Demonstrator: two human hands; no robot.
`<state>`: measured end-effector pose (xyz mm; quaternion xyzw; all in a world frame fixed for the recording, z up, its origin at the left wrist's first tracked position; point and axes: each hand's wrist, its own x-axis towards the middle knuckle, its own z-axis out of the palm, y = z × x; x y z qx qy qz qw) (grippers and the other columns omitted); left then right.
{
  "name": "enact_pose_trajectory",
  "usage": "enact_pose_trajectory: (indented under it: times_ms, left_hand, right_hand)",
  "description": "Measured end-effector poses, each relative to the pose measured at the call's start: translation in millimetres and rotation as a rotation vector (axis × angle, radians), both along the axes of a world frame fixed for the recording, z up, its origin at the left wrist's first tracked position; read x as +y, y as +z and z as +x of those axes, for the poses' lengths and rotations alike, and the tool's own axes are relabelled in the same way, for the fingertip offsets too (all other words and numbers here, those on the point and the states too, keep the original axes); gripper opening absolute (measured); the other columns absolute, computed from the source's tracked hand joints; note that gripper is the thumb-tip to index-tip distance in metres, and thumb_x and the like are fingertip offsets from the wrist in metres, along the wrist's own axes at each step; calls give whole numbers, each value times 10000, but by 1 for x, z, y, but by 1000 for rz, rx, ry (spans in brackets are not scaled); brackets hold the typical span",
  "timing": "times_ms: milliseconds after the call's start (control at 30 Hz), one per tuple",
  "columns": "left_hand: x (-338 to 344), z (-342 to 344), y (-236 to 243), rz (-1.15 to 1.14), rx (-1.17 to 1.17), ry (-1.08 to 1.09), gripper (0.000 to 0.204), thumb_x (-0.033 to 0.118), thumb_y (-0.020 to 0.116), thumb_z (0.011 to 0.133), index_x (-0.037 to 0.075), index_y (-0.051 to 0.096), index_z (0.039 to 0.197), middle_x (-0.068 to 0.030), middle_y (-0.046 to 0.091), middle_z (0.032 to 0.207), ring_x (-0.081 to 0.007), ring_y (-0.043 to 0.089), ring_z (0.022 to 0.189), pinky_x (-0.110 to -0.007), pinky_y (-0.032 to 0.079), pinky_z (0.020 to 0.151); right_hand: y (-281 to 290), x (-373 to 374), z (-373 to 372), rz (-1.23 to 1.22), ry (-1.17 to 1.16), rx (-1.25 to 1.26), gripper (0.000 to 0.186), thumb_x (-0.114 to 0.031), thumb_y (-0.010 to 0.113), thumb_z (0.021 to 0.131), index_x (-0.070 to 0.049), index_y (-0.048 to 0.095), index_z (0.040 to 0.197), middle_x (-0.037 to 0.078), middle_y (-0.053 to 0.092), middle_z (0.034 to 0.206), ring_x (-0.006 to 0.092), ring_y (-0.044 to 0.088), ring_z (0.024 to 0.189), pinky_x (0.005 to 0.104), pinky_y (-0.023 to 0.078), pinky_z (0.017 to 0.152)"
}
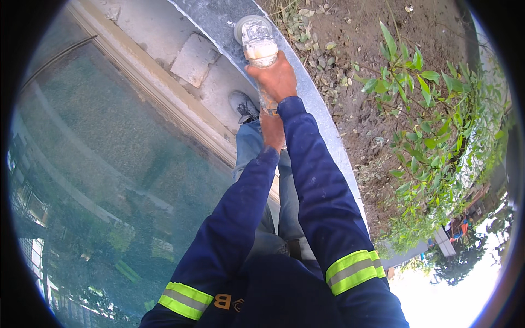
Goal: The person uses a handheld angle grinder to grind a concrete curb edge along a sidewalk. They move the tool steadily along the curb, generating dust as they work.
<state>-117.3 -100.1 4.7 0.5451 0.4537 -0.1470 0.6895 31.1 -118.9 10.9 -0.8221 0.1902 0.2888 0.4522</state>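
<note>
In the head view, the right hand (278,79) wraps its fingers round one angle grinder (258,41), the left hand (272,130) grips its rear; both hide much of its body; its head sits just ahead of the right fingers, above one curved ledge (322,120); left of them, one shoe (242,106), one loose slab (195,59), one glassy pane (120,153); right, soil (366,123) and leafy branches (437,136).

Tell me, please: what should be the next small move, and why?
Perhaps slide the dusty grinder slightly along the curved grey ledge: its round head is over that surface, the right grip clasps it just behind the head, and the left grip is further back. Whether it touches the ledge is unclear.
</note>
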Motion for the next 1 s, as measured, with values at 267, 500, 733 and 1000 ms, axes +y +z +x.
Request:
enact_pose_trajectory:
  times_ms: [267,500,733,1000]
  left_hand:
    - [1,-2,7,49,-52,-14,570,96,775,904,-27,524,1400,-129,706,1244,-213,678,1105,-358,545,932]
    - [11,10,-11,93,26,-107,545,104,789,903,-26,548,1374,-132,714,1227,-212,692,1075,-367,547,939]
    - [9,9,11,34,-10,-2,561,125,797,899,-37,535,1367,-146,711,1235,-228,695,1087,-372,545,944]
    - [17,5,-29,37,52,-56,578,160,794,912,-37,522,1381,-159,707,1248,-261,689,1107,-395,531,968]
  right_hand:
    - [5,-1,-6,-30,-11,25,807,-469,853,688,49,602,1254,303,750,1134,462,734,1075,495,567,950]
    - [-1,10,9,30,-29,-23,801,-465,859,679,47,612,1244,299,751,1141,455,734,1086,494,565,957]
    - [5,7,7,-29,-37,32,797,-451,858,674,45,615,1249,285,759,1126,442,740,1081,477,568,948]
    - [-1,17,19,5,8,4,820,-456,882,690,67,618,1263,285,755,1155,424,742,1095,461,570,958]
